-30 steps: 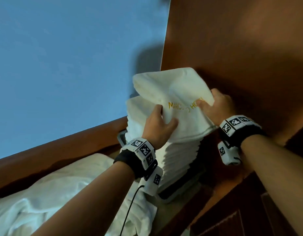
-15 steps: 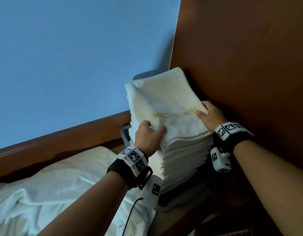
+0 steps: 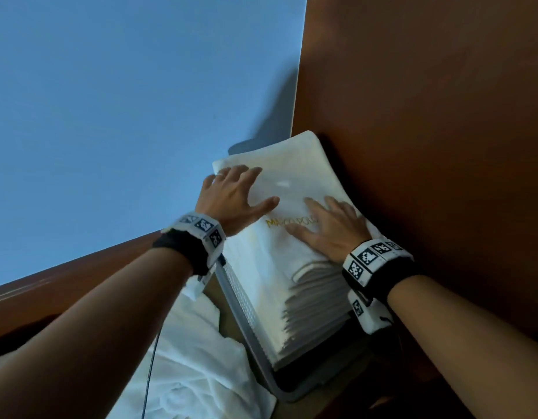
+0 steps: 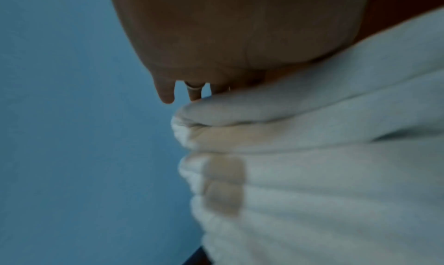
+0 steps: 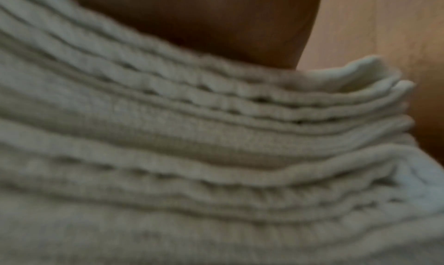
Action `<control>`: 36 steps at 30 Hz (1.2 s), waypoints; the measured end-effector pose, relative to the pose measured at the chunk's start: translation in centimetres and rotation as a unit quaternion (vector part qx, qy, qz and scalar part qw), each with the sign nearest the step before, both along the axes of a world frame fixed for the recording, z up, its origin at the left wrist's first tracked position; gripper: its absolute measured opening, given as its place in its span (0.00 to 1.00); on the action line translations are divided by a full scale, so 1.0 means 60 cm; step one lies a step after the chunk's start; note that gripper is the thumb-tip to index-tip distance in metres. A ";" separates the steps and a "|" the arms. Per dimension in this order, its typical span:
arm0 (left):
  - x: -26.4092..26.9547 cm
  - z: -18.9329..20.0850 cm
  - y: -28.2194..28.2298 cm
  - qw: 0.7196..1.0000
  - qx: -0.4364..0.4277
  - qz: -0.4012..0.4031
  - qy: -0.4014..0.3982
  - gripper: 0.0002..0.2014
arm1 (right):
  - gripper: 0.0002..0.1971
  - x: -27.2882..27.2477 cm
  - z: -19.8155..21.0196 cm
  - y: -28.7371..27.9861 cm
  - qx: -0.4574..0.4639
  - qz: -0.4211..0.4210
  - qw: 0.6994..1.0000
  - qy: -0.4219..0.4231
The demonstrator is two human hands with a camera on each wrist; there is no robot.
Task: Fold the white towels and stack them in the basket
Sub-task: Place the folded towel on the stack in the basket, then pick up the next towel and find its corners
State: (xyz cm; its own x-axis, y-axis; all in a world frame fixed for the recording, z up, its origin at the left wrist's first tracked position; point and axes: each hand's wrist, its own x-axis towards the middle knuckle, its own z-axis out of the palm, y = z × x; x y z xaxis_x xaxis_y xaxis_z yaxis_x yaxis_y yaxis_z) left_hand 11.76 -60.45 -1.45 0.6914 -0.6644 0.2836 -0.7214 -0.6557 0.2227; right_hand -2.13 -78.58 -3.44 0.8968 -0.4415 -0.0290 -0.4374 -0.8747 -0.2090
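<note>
Both palms flat, fingers spread, gripping nothing: left hand (image 3: 231, 196) and right hand (image 3: 331, 226) pressing top towel (image 3: 295, 173) onto tall stack (image 3: 310, 309) in basket (image 3: 240, 300), wedged against wood panel (image 3: 428, 146); uneven push likely to topple towers like this leftward

A plain blue wall (image 3: 116, 122) fills the left side of the room, smooth and evenly coloured. On the right stands a tall panel of reddish-brown wood (image 3: 428, 110), and it meets the blue wall in a straight vertical edge. A band of the same brown wood (image 3: 65, 285) runs along the bottom of the blue wall, sloping in the head view. The light is dim and soft; a grey shadow (image 3: 280, 122) lies on the blue wall just beside the wooden panel.
</note>
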 end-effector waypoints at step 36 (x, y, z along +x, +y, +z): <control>-0.059 -0.045 0.548 0.957 0.176 0.138 0.187 0.17 | 0.21 -0.103 -0.023 0.223 -0.119 -0.020 0.945 -0.303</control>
